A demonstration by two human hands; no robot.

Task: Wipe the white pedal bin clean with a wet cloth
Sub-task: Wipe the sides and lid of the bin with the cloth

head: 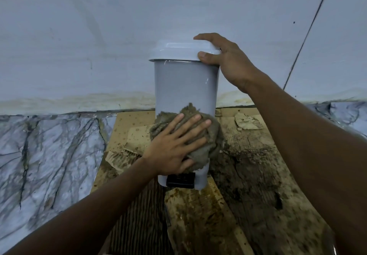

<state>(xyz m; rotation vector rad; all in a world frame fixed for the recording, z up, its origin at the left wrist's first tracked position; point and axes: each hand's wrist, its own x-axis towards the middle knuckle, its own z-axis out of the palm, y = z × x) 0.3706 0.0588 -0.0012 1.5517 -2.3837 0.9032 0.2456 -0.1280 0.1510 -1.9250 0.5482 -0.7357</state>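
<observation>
Upright white pedal bin [185, 84]; brown, seemingly damp cloth [215, 135] against its front

Marble-veined floor [49, 155] on the left, and flattened cardboard [248, 175] spread over it, dark-stained and dirty, running up to the floor's far edge at the wall [99, 36]. The white pedal bin [184, 88] stands on that cardboard by the far edge. A torn cardboard scrap [247, 122] lies just right of it.

Pale wall [79, 36] behind with yellowish staining [99, 97] along its base and a thin dark diagonal line [309, 28] at right, grey-veined marble floor [49, 155] at left, soiled brown cardboard [248, 175] laid flat over it, torn cardboard scrap [247, 122] near the wall.
</observation>
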